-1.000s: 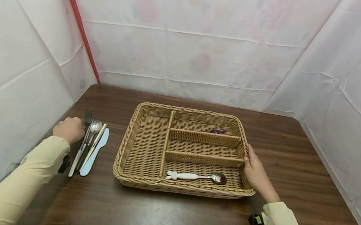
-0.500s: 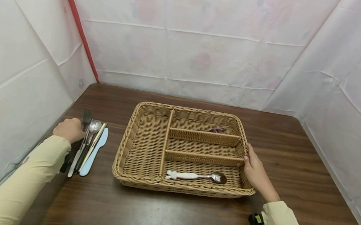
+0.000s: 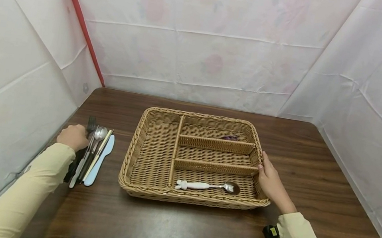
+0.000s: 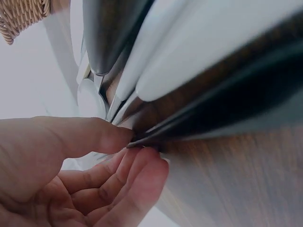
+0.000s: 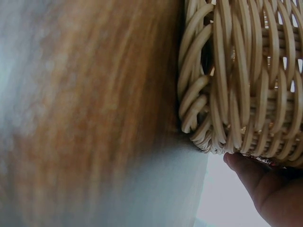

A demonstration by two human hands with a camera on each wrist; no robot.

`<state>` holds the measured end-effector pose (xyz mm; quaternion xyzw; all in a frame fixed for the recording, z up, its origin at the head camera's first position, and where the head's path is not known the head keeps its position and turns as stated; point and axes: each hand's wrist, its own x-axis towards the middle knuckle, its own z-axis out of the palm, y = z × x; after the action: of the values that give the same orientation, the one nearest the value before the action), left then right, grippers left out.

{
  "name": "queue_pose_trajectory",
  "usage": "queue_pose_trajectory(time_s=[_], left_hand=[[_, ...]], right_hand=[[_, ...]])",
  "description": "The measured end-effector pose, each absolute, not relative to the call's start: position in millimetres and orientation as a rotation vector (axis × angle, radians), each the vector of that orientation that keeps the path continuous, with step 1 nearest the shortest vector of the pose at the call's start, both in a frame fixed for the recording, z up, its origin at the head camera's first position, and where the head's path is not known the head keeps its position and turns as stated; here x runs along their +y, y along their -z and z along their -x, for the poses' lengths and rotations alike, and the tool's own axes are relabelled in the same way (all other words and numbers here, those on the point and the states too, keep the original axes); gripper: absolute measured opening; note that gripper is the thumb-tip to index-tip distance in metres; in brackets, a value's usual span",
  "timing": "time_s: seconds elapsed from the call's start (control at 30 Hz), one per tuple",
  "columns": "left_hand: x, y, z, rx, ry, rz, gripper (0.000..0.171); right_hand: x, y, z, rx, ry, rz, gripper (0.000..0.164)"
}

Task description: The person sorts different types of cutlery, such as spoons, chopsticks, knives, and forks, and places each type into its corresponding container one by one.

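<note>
At the left of the table my left hand [image 3: 73,137] is lowered beside a bunch of cutlery. In the left wrist view, its thumb and fingertips pinch the narrow end of a black handle [image 4: 227,97]. A dark fork [image 3: 92,123] shows its tines just beyond the hand in the head view. Against it lie a pale-handled utensil [image 3: 77,172], a metal spoon [image 3: 100,134], yellow chopsticks [image 3: 96,159] and a light blue knife [image 3: 99,165]. My right hand [image 3: 271,182] holds the right side of a wicker basket [image 3: 193,198], thumb near the rim.
Dividers split the basket into several compartments. A spoon with a white rabbit handle [image 3: 198,185] lies in the front one, and a small purple fork [image 3: 230,137] in the back one. White sheeting [image 3: 198,63] walls the wooden table [image 3: 176,233] at the back and sides.
The pale-handled utensil's near end and the dark fork have shifted slightly left under the left hand. The right hand still holds the basket in the same place.
</note>
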<state>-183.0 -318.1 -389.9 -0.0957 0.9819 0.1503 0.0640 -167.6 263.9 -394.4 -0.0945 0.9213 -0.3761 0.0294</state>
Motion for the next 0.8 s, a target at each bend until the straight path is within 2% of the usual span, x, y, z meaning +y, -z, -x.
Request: queue_pose_trajectory(time_s=[0.3,0.57,0.8], left_hand=[[-317.1,392.6,180.9,2.97,-0.506,0.28,0.034],[-321.8,392.5,180.7,3.014,-0.522,0.224,0.04],[-325.9,387.2,183.4,3.028,-0.502,0.132,0.037]], right_hand=[[261.4,393.0,166.6,2.843,1.171,0.31,0.054],[262.2,393.1,167.0,2.849,1.165,0.304,0.054],[262.8,392.7,167.2,2.852,1.166,0.307,0.054]])
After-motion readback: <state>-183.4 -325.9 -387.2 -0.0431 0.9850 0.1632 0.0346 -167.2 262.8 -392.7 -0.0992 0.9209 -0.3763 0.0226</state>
